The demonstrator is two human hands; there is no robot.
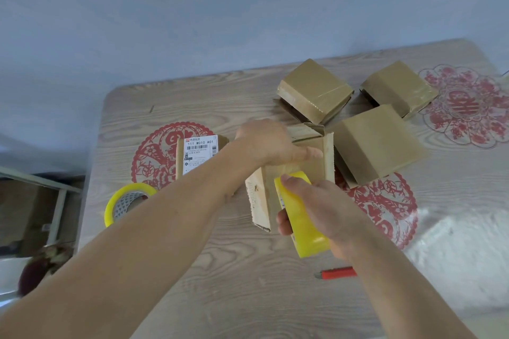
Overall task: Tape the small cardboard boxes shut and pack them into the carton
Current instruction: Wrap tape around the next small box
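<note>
A small cardboard box stands at the table's middle with its flaps partly up. My left hand lies over its top, thumb stretched along the near edge. Just below it, my right hand grips a yellow tape roll held against the box's near face. Three more small brown boxes sit behind and to the right: one at the back, one at the far right, one close by. A box with a white shipping label sits to the left, partly hidden by my left forearm.
A second yellow tape roll lies at the left of the wooden table. A red utility knife lies near my right wrist. Red paper-cut decorations are stuck to the tabletop. A low shelf stands left of the table.
</note>
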